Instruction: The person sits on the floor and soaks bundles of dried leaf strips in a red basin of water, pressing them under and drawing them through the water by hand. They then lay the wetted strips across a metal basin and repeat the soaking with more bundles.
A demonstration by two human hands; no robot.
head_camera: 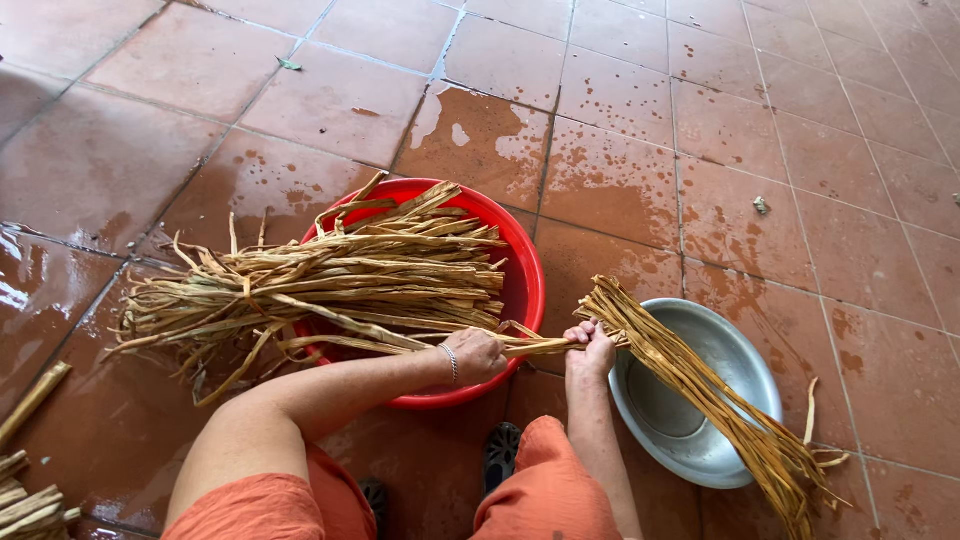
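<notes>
My left hand (pixel 480 355), with a thin bracelet on its wrist, grips a few tan dried strips at the front rim of a red plastic basin (pixel 528 275). My right hand (pixel 592 345) is closed on a bundle of tan strips (pixel 700 385) that slants down to the right across a silver metal bowl (pixel 745 370). The two hands are close together, joined by the strips they hold. A big tied sheaf of dried strips (pixel 320 285) lies across the red basin and spills over its left side onto the floor.
The floor is wet reddish-brown tile (pixel 640 150) with water patches. More dried strips and a stick (pixel 30 480) lie at the lower left. A loose strip (pixel 810 410) lies right of the bowl. My orange-clad knees (pixel 545 495) and a dark sandal are at the bottom.
</notes>
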